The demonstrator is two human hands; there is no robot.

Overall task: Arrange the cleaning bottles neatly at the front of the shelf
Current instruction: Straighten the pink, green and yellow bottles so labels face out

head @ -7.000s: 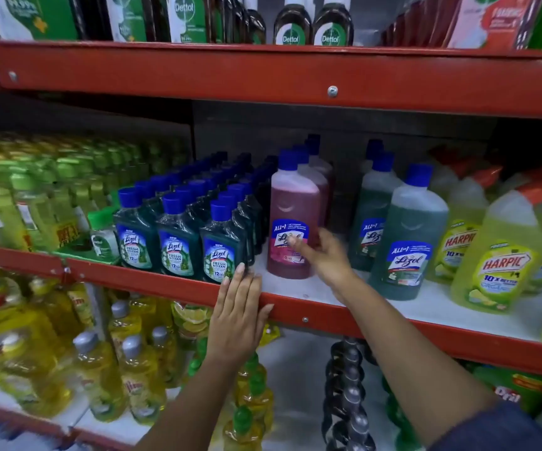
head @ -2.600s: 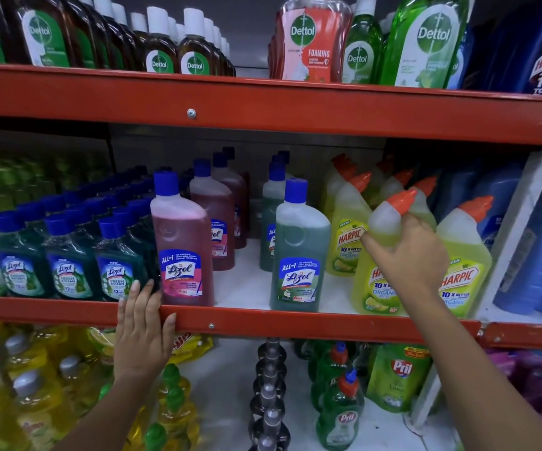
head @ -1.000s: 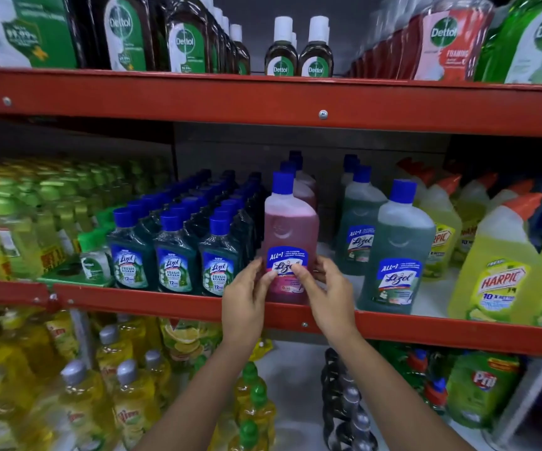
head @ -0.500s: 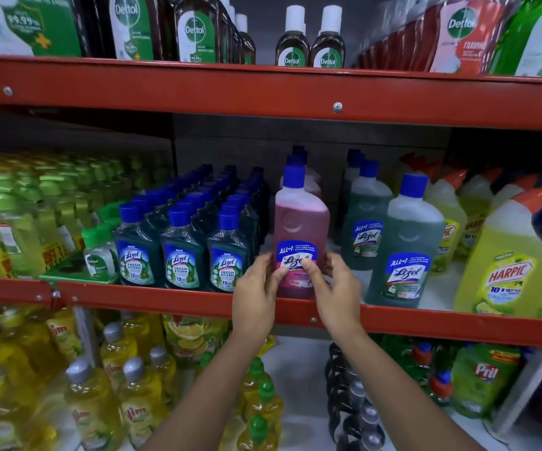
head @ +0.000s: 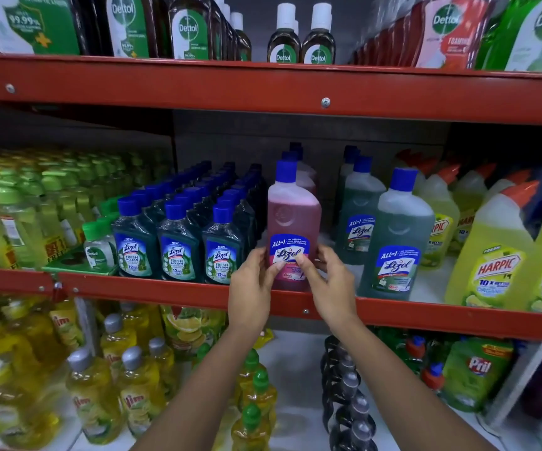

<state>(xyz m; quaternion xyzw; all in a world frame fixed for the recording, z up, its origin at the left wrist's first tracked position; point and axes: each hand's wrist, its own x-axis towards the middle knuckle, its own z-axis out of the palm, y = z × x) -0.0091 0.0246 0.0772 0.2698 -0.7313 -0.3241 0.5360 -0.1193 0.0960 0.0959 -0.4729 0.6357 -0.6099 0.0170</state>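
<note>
Three small dark green Lizol bottles (head: 176,247) stand in a row at the front edge of the red shelf (head: 139,288). Just right of them the pink Lizol bottle (head: 292,219) stands upright at the same edge, its lower body clasped between the left hand (head: 250,289) and right hand (head: 330,288), thumbs on the label. Further right a large green Lizol bottle (head: 396,236) stands apart, then yellow Harpic bottles (head: 494,255).

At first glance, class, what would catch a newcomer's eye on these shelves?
The pink Lizol bottle at the middle shelf's front edge, gripped low down by the left hand and right hand. Right of it stands a green Lizol bottle, then yellow Harpic bottles.
</note>
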